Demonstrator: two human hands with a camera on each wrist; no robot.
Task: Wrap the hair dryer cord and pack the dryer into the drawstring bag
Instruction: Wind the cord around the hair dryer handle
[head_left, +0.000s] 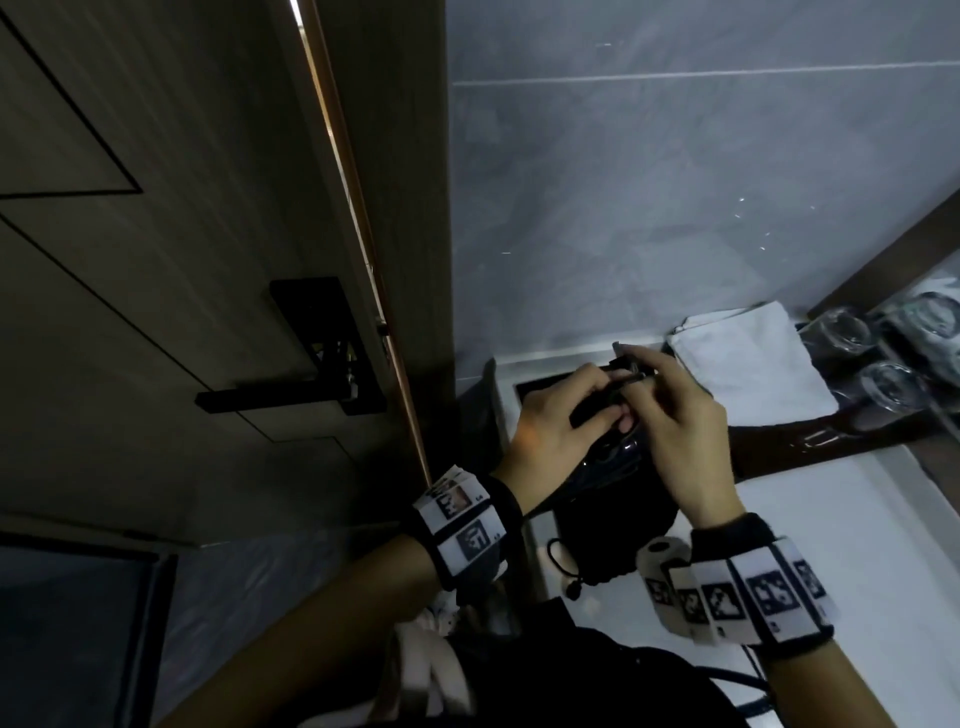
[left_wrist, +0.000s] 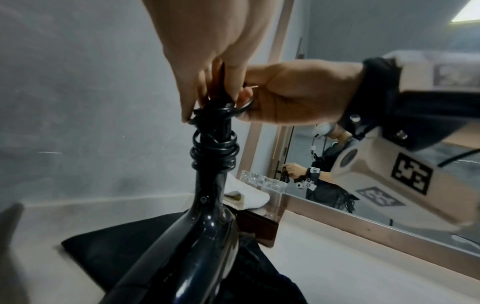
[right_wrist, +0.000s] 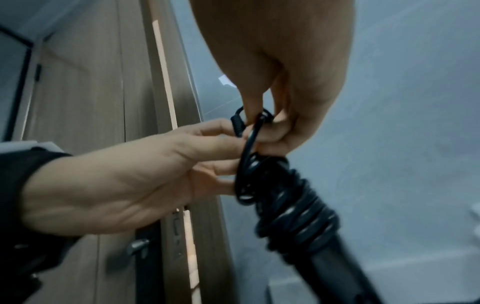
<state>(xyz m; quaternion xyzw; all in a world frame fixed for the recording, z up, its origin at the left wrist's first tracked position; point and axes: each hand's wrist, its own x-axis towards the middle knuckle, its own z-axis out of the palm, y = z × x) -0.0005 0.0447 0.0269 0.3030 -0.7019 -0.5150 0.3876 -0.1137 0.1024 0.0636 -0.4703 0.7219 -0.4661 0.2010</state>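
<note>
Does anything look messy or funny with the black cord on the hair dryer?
A little. The cord is coiled round the hair dryer handle, but the coils cross unevenly, and one loop hangs slack near the top, where the left hand and right hand pinch it. Nothing looks broken.

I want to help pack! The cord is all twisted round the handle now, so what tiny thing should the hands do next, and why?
Probably tuck the loose end under the coils. The cord is already wound round the hair dryer handle, and the left hand and right hand both pinch the last loop at the handle's tip. The drawstring bag lies below on the counter, and an untucked end might unwind.
</note>
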